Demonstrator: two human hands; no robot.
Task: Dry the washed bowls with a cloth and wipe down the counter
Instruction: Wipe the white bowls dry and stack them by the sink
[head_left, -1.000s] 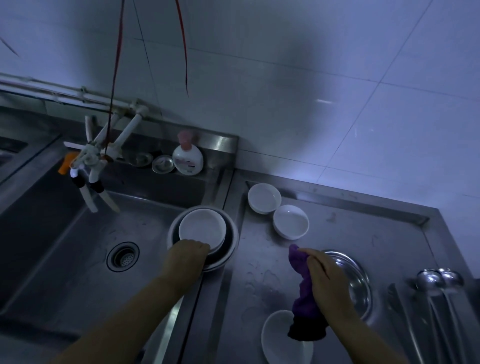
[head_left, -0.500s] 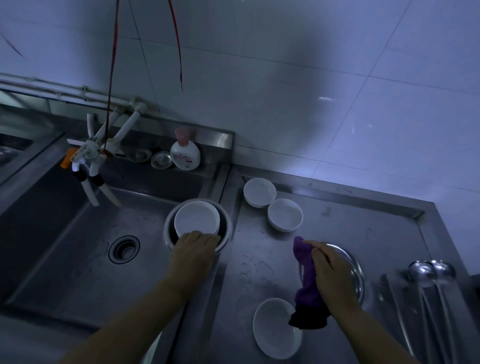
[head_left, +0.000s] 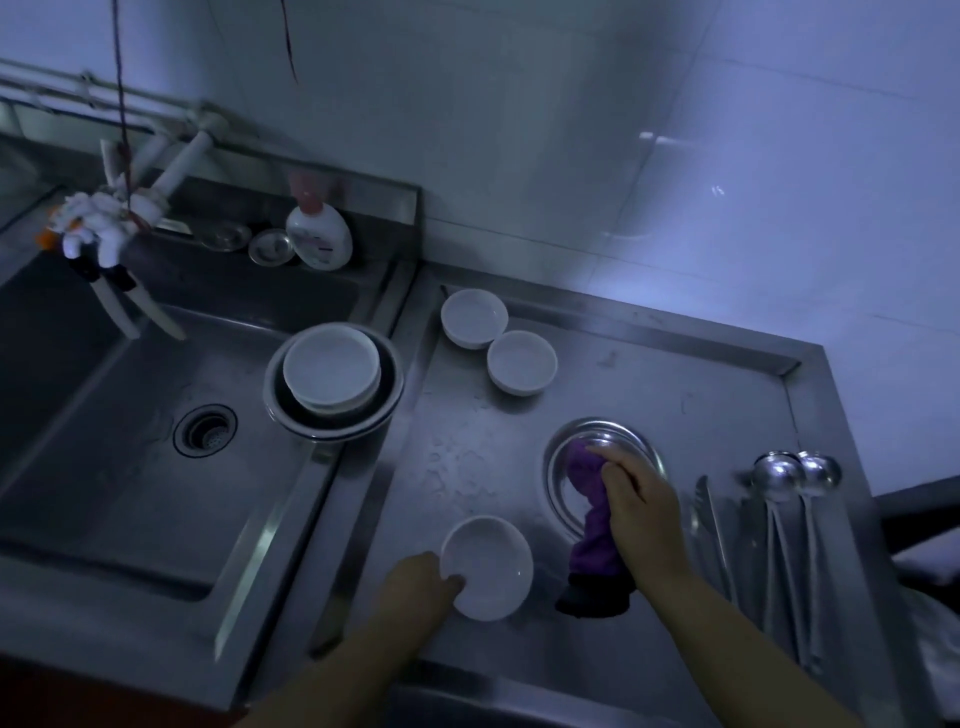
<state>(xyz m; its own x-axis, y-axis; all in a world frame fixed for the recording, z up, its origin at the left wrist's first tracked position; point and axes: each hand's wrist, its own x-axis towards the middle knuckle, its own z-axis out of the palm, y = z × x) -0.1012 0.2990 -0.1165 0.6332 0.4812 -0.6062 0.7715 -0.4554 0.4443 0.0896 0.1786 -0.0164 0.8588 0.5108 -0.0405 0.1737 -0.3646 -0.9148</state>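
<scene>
White bowl (head_left: 487, 567), near edge of the steel counter (head_left: 675, 395): left hand (head_left: 415, 584) at its left rim, fingers curled onto the rim, thumb hidden; it looks like a grip being taken, bowl not yet lifted as far as can be told.

Purple cloth (head_left: 597, 525): bunched in the right hand (head_left: 641, 514), fingers wrapped round it, top end over the steel dish (head_left: 605, 467), tail hanging dark (probably damp) just right of the bowl.

Two more white bowls (head_left: 497, 340), touching, at the counter's back left. A further white bowl sits nested in a steel basin (head_left: 332, 387) at the sink's (head_left: 130, 441) right edge. Ladles (head_left: 795, 475) and tongs far right. Soap bottle (head_left: 319, 236) on the sink ledge.

Water beads on the counter between basin and near bowl.

Step in hand, judged: dry the near bowl.
- Take the rim firmly before lifting; wet glaze is likely slippery.
- Tilt the bowl toward the cloth hand and keep it low over the counter.
- Shake the cloth open so a drier part meets the bowl, not the dark tail.
- Wipe inside, then rim, then foot.
- Set it down away from the beaded patch, which is left for the counter wipe.
</scene>
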